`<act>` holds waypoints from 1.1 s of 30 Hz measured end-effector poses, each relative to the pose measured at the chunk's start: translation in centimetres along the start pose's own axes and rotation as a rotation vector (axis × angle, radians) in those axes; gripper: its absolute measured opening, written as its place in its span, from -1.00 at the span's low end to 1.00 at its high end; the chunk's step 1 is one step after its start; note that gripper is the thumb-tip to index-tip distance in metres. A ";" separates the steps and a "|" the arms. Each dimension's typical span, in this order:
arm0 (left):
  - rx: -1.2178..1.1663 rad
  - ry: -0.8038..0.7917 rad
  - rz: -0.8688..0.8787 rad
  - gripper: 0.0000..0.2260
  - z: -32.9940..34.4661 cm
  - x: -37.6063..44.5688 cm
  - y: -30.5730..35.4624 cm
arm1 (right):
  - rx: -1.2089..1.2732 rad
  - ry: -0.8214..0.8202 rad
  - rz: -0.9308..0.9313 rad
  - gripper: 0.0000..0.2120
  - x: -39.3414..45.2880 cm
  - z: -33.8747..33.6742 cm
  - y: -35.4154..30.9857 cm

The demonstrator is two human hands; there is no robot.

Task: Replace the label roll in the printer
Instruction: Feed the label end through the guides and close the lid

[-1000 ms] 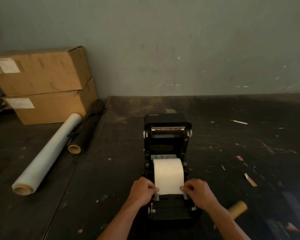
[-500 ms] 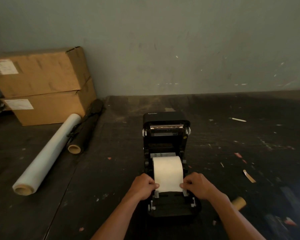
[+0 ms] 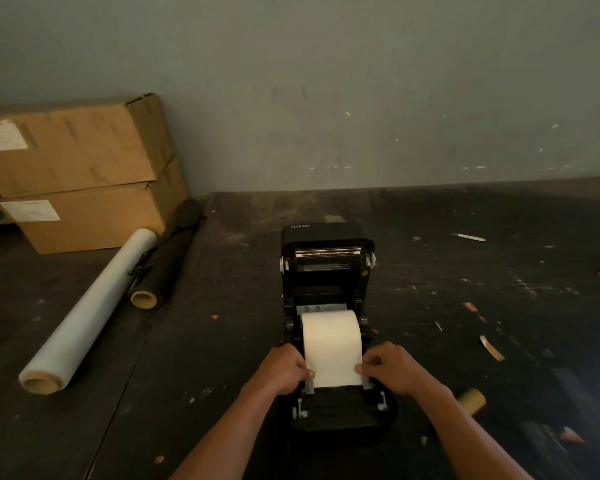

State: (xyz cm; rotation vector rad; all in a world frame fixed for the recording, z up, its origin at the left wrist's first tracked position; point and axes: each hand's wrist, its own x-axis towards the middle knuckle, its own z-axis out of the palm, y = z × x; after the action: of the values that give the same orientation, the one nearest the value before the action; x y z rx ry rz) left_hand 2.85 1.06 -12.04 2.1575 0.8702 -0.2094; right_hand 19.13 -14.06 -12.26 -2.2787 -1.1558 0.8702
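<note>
The left hand [image 3: 284,370] and right hand [image 3: 392,368] pinch the loose paper edge of the white label roll [image 3: 331,344], fingers curled shut on it. The roll sits in the open printer [image 3: 326,237] on the counter [image 3: 222,358]. Best to pull both sides evenly, so the paper stays straight between the guides.

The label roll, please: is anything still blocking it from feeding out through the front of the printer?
Nothing visible does. The label roll sits in the open printer, lid up. The left hand and right hand pinch the sheet's two side edges near the paper guides, and the front slot ahead looks clear.
</note>
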 end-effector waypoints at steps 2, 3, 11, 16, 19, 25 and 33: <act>-0.004 0.005 -0.010 -0.83 0.1 0.1 0.0 | 0.013 0.010 0.009 -0.82 -0.1 0.2 0.1; -0.025 0.011 -0.014 -0.79 0.1 0.2 -0.1 | 0.004 0.007 0.013 -0.83 0.0 0.2 0.1; -0.136 0.002 -0.011 -0.78 -0.3 -0.2 -0.3 | 0.025 -0.034 0.045 -0.82 0.3 -0.2 -0.1; -0.089 -0.025 -0.050 -0.78 -0.5 0.1 0.0 | 0.005 -0.040 0.028 -0.86 0.2 -0.2 -0.2; -0.113 -0.016 -0.063 -0.85 -0.4 0.2 0.0 | -0.038 -0.063 0.034 -0.84 0.3 -0.3 -0.5; -0.068 -0.021 -0.052 -0.85 -0.5 0.2 0.0 | -0.052 -0.002 0.049 -0.90 0.5 0.1 -0.3; -0.019 -0.036 -0.057 -0.82 -0.5 0.8 0.0 | -0.261 0.162 -0.186 -0.76 -2.9 2.2 -1.0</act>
State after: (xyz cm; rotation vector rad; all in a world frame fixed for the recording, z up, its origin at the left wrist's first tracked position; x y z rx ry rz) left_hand 3.42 1.81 -12.01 2.1070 0.9109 -0.2671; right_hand 15.74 -15.65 -12.26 -2.3434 -1.4490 0.4778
